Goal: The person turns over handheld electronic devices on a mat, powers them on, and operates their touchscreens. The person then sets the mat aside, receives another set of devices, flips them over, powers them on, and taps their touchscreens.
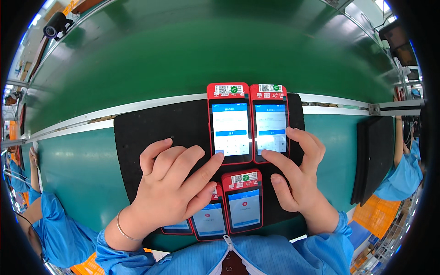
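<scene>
Two red handheld payment terminals lie side by side on a black foam mat [142, 123], screens lit with a login page and keypad. My left hand [172, 183] reaches its index fingertip to the lower left of the left terminal's screen [230, 120]; the other fingers are loosely bent, holding nothing. With its index finger my right hand [298, 174] touches the lower left of the right terminal's screen [270, 120], thumb spread away. Nearer me lie a third terminal [244, 206] and a fourth [208, 220], both showing a red cross mark. Another terminal [178, 227] is mostly hidden under my left hand.
Behind the mat runs a white metal rail [160, 100], with a green surface [192, 50] beyond it. Stacked black mats [373, 158] stand at the right. Co-workers in blue sit at both sides, near orange crates [376, 215]. A small camera [56, 26] is at the far left.
</scene>
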`<control>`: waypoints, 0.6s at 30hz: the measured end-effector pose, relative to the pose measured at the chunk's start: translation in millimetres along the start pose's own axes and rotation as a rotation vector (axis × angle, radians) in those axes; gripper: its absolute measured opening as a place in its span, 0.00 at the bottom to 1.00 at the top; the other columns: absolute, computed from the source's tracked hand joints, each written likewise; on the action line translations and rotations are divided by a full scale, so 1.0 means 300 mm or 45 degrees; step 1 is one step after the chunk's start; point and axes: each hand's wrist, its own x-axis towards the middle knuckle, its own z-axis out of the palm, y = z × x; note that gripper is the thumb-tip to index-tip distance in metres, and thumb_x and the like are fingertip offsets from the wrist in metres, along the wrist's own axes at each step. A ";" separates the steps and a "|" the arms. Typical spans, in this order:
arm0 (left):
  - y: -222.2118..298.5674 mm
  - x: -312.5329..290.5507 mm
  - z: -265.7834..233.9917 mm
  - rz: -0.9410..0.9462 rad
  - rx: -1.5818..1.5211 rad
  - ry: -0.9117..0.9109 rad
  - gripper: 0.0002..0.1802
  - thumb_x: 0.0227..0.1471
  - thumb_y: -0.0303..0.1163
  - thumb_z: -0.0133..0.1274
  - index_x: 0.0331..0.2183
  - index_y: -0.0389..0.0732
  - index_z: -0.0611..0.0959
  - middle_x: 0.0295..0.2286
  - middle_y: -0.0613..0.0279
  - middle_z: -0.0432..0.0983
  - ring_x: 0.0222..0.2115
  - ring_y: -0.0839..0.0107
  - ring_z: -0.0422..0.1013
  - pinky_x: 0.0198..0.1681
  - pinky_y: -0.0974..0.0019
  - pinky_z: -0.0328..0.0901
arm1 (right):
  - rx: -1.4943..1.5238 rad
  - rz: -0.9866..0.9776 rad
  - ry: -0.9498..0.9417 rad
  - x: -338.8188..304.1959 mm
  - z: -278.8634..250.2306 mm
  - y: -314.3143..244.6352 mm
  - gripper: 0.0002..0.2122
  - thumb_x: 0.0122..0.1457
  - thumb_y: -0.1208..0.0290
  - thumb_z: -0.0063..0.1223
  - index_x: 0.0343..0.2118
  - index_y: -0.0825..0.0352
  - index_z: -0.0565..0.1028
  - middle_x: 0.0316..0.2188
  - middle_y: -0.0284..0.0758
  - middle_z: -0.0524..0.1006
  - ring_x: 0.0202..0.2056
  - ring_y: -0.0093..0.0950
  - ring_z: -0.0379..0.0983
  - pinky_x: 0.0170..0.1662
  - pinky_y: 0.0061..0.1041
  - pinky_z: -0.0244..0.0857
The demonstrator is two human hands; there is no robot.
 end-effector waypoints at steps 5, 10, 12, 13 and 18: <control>0.001 0.002 -0.001 -0.003 -0.019 -0.024 0.23 0.41 0.37 0.57 0.43 0.46 0.83 0.39 0.61 0.69 0.40 0.64 0.64 0.54 0.51 0.53 | -0.017 -0.007 -0.009 -0.001 0.001 -0.001 0.15 0.52 0.67 0.52 0.43 0.65 0.78 0.55 0.47 0.63 0.54 0.44 0.58 0.56 0.36 0.49; 0.003 -0.002 0.002 -0.022 -0.020 -0.046 0.22 0.42 0.37 0.58 0.43 0.45 0.83 0.39 0.61 0.69 0.40 0.64 0.64 0.54 0.51 0.53 | -0.004 -0.005 -0.019 0.001 0.007 -0.005 0.15 0.53 0.67 0.51 0.43 0.65 0.78 0.55 0.47 0.63 0.54 0.44 0.58 0.56 0.36 0.48; 0.007 -0.001 0.003 -0.031 -0.031 -0.054 0.22 0.42 0.37 0.58 0.43 0.45 0.83 0.39 0.60 0.69 0.40 0.64 0.64 0.54 0.51 0.53 | -0.005 -0.005 -0.030 -0.001 0.006 -0.002 0.15 0.53 0.66 0.51 0.43 0.65 0.78 0.55 0.47 0.63 0.54 0.44 0.58 0.56 0.36 0.48; 0.009 -0.001 0.003 -0.033 -0.026 -0.038 0.22 0.42 0.37 0.58 0.43 0.45 0.83 0.39 0.60 0.69 0.41 0.63 0.64 0.55 0.51 0.53 | -0.012 -0.008 -0.017 -0.005 0.006 0.000 0.15 0.53 0.66 0.51 0.43 0.65 0.78 0.55 0.47 0.63 0.54 0.44 0.58 0.56 0.37 0.48; 0.010 0.009 0.000 -0.030 -0.008 -0.036 0.20 0.47 0.40 0.58 0.42 0.44 0.82 0.39 0.62 0.68 0.39 0.67 0.65 0.54 0.53 0.53 | -0.016 -0.013 -0.028 0.002 0.005 0.003 0.15 0.54 0.66 0.51 0.43 0.65 0.78 0.55 0.47 0.63 0.54 0.43 0.58 0.55 0.37 0.49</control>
